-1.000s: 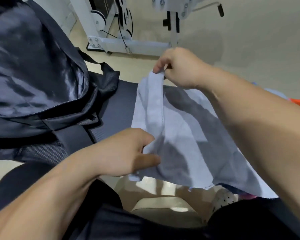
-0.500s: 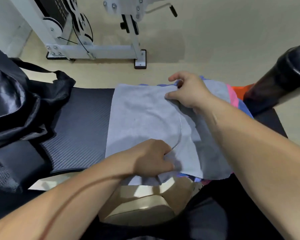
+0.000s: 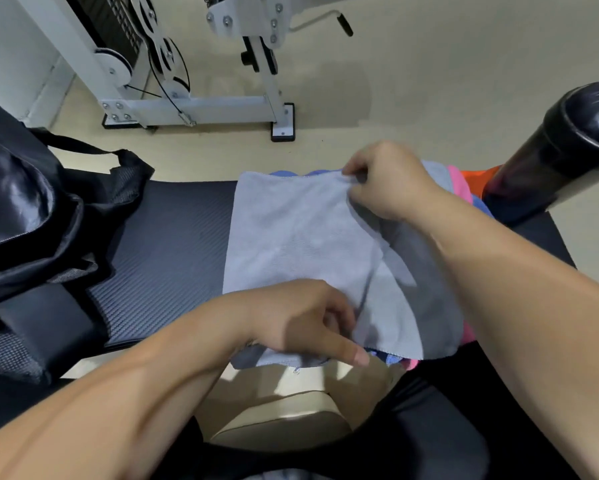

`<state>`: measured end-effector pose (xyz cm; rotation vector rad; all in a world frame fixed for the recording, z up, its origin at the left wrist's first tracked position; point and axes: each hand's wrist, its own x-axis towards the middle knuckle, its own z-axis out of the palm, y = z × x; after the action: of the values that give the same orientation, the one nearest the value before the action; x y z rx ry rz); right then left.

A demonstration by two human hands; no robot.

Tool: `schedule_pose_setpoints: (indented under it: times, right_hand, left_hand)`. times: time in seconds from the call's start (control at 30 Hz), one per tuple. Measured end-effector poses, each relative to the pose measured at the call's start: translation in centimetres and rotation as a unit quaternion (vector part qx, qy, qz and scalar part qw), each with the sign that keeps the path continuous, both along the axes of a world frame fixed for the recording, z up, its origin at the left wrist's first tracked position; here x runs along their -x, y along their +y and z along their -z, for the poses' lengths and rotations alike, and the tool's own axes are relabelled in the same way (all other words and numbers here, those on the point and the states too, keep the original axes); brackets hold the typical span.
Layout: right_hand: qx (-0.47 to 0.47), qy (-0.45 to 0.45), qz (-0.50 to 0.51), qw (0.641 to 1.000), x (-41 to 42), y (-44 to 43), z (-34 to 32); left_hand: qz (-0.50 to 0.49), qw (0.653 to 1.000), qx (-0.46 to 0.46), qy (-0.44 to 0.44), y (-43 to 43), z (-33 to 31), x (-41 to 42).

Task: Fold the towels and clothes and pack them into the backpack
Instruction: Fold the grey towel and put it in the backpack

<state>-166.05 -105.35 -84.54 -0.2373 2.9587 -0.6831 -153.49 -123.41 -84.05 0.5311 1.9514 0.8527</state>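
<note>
Pale grey towel [image 3: 301, 237] lies folded over, left hand [image 3: 301, 320] fingers pinching its near edge, right hand [image 3: 391, 188] its far edge.

On my screen the grey towel [image 3: 301, 233] reads as soft, matt cloth with a fine nap and a stitched hem. The table [image 3: 173, 237] under it is black and matt, with a fine ribbed weave pattern. The backpack [image 3: 21, 209] is black fabric with a lining that shines like satin and coarse mesh padding. The frame [image 3: 204, 107] behind looks like white painted metal with bright bolts. The black cylinder [image 3: 561, 143] is glossy.
</note>
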Motion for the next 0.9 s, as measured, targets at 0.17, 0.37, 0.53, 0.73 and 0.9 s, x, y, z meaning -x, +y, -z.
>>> schedule_pose_setpoints:
  times: [0.17,0.37,0.53,0.73,0.9]
  right_hand:
    - [-0.182,0.1,-0.015,0.978,-1.9,-1.9,-0.2]
    - [-0.115,-0.001,-0.161,0.98,-2.5,-9.9,-0.7]
    - [-0.176,-0.092,-0.192,0.961,-3.2,-14.9,2.8]
    - [-0.144,-0.012,-0.114,0.983,-3.9,-16.2,3.8]
    - [-0.001,0.053,-0.098,0.994,-3.9,-17.6,2.5]
  left_hand:
    - [-0.142,0.989,0.022,0.015,-4.0,0.0,0.1]
    - [-0.26,0.894,0.283,0.231,-10.2,1.6,-0.1]
    - [-0.206,0.894,0.3,0.26,-9.9,2.8,-1.6]
    - [-0.271,0.919,0.203,0.204,-10.5,3.2,-1.2]
    - [-0.43,0.898,0.034,0.083,-13.0,1.3,-1.3]
